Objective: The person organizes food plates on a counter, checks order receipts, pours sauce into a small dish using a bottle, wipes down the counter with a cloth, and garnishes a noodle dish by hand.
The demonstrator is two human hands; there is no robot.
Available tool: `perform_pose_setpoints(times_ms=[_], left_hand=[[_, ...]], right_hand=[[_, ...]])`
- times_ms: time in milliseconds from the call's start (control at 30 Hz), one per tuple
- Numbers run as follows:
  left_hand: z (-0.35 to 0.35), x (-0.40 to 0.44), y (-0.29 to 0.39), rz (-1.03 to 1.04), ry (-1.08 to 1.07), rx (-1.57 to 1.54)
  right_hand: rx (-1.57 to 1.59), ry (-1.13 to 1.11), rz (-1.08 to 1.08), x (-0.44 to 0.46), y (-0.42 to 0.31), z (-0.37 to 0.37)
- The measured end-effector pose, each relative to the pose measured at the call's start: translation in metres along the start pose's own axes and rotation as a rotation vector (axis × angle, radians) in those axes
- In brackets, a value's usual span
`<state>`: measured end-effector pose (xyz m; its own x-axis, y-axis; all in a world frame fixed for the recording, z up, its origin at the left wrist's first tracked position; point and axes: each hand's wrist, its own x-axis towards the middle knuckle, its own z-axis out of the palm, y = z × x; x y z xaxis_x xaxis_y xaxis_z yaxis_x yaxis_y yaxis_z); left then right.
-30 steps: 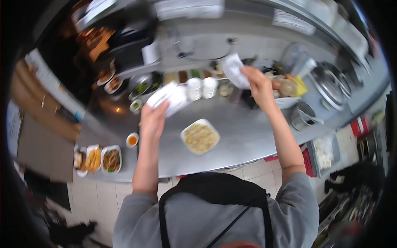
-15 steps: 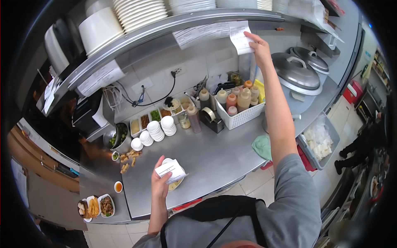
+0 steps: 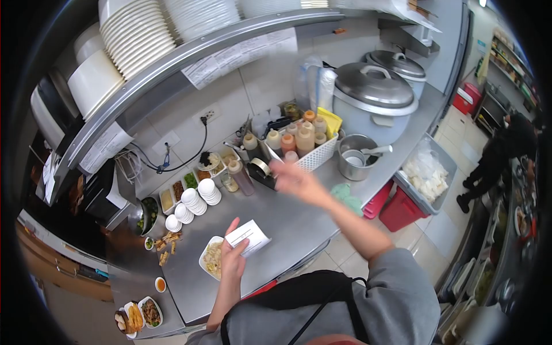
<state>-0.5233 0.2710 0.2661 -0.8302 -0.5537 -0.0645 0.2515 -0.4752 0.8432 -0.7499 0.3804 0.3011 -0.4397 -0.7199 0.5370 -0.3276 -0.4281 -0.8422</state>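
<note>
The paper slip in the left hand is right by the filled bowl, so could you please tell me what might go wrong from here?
The paper slip could dip into the uncovered food if the left hand drifts over the white bowl. The right hand, blurred near the tape dispenser, might knock over the upright squeeze bottle.

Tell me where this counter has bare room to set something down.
The widest bare patch of counter runs between the food dish and the green cloth; the left hand holds paper over one end. A smaller patch separates dish and sauce cup. The wall side is crowded with stacked white cups and a bottle basket.
</note>
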Motion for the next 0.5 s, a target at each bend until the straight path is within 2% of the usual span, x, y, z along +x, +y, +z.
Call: perform_pose_setpoints(times_ms=[33,100,200,233,300,333,400,500], left_hand=[[0.004,0.002,-0.006,0.000,0.007,-0.034],[0.011,0.004,-0.013,-0.020,-0.005,-0.063],[0.012,0.000,-0.025,-0.023,-0.005,-0.062],[0.010,-0.001,-0.030,-0.041,-0.019,-0.068],[0.004,-0.003,-0.044,-0.067,-0.093,-0.010],[-0.003,0.001,-0.055,-0.062,-0.106,0.061],[0.011,-0.002,-0.057,-0.079,-0.120,0.073],[0.019,-0.002,-0.075,-0.080,-0.138,0.100]], right_hand=[[-0.015,-0.088,0.085,-0.030,-0.005,0.024],[-0.027,-0.078,0.102,-0.076,-0.008,0.066],[-0.163,0.059,0.222,-0.116,-0.021,0.085],[-0.176,0.075,0.232,-0.125,-0.022,0.084],[-0.402,0.051,0.071,-0.148,-0.023,0.073],[-0.509,0.078,0.136,-0.159,-0.030,0.068],[-0.762,0.096,0.100,-0.179,-0.046,0.044],[-0.866,0.412,0.107,-0.207,-0.080,0.003]])
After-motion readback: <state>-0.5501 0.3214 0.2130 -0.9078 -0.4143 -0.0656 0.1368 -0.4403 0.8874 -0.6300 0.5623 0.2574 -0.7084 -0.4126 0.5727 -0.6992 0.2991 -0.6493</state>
